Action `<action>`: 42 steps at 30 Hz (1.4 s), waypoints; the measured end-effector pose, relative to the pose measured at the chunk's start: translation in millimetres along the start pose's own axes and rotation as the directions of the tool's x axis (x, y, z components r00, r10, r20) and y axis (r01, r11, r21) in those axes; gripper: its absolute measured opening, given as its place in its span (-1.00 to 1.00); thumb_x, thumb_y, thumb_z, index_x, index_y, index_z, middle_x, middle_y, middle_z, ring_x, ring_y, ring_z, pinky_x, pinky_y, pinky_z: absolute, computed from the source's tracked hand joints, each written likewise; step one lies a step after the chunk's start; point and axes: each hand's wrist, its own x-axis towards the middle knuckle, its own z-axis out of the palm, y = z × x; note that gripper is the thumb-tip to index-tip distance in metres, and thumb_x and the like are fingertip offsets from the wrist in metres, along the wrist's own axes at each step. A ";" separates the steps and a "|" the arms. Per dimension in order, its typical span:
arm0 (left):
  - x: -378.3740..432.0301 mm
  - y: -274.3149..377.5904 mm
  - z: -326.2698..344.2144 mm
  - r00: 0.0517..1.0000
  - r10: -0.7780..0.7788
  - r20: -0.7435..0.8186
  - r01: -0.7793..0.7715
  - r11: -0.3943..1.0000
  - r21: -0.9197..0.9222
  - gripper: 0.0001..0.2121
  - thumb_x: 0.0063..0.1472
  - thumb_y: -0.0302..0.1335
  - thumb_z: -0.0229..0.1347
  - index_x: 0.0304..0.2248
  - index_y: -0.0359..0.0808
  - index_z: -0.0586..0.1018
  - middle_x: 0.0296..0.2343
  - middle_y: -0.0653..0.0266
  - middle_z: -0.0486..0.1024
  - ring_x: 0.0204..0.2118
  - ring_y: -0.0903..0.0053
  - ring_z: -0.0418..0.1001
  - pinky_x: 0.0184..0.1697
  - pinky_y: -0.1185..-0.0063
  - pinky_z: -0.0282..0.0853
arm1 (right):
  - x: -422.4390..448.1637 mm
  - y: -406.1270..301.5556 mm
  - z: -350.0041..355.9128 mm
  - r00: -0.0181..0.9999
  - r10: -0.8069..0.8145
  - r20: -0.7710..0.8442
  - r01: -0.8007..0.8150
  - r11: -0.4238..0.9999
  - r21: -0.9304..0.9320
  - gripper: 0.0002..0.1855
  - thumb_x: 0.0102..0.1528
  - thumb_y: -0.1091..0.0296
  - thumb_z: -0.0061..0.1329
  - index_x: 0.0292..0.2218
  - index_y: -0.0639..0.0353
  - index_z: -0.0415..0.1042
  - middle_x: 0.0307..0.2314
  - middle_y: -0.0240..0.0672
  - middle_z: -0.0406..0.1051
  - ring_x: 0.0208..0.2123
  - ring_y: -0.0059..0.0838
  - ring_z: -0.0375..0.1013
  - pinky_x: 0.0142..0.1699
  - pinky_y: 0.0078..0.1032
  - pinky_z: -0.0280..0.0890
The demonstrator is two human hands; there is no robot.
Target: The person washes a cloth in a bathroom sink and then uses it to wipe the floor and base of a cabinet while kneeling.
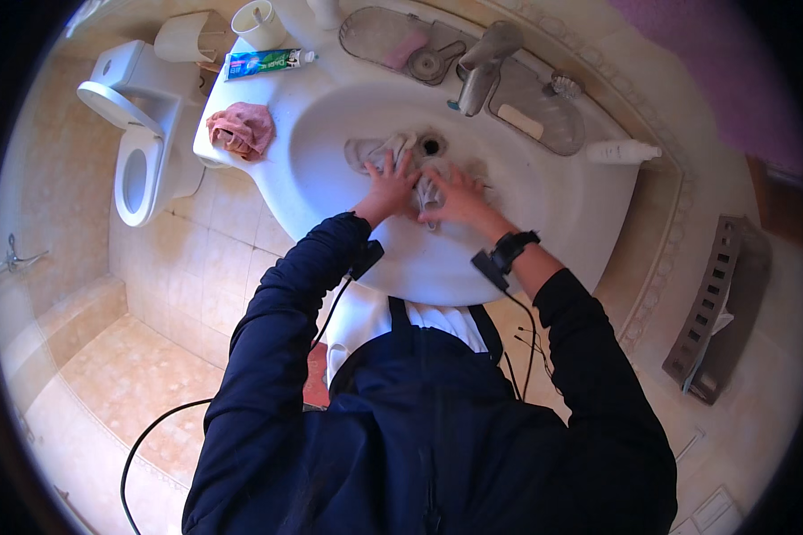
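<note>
In the white washbasin (348,200) lies a crumpled, light grey-white cloth (396,144), spread in folds just below the drain hole (431,145). My left hand (389,186) rests with spread fingers on its left part. Over the right part of the fabric is my right hand (460,200), fingers apart and slightly bent; whether they pinch the cloth cannot be told. A grey metal faucet (480,77) stands above the drain. A folded pink cloth (242,130) sits on the counter at the left.
A toothpaste tube (266,63) and white cup (259,25) stand at the upper left. Soap trays flank the faucet, with a soap bar (520,122) in the right one. A white bottle (622,152) lies at the right. Cables hang from both wrists.
</note>
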 end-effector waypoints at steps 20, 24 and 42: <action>-33.8 46.1 -71.0 0.901 -0.063 -0.429 -0.357 0.456 -0.815 -0.68 -0.18 -0.58 -0.04 -0.33 -0.34 0.25 -0.39 0.09 0.26 -0.28 0.35 0.25 -0.23 0.57 0.14 | 45.6 -2.6 -45.2 0.906 -0.349 0.238 -0.386 -0.457 0.801 -0.35 -0.11 -0.20 -0.33 -0.13 0.12 0.08 -0.23 -0.30 0.17 -0.22 -0.46 0.21 -0.14 -0.51 0.14; -16.8 40.1 -78.8 0.771 -0.463 -0.438 -0.225 0.445 -0.867 -0.70 -0.07 -0.40 -0.01 -0.35 -0.37 0.23 -0.45 0.07 0.28 -0.38 0.36 0.28 -0.34 0.56 0.18 | 31.6 -36.5 -65.9 0.981 -0.193 0.020 -0.093 -0.377 0.921 -0.47 -0.10 0.00 -0.19 -0.16 0.13 0.11 -0.25 -0.34 0.19 -0.26 -0.49 0.25 -0.21 -0.52 0.20; 2.2 -33.6 -86.5 0.908 -0.139 -0.394 0.031 0.963 -0.267 -0.61 0.00 -0.09 -0.16 -0.42 -0.27 0.44 -0.55 0.20 0.39 -0.45 0.41 0.35 -0.40 0.57 0.21 | 15.6 41.6 -24.0 0.997 -0.020 -0.078 0.063 0.795 0.604 -0.58 -0.20 0.36 -0.19 -0.20 0.11 0.20 -0.43 -0.38 0.29 -0.37 -0.46 0.27 -0.26 -0.59 0.17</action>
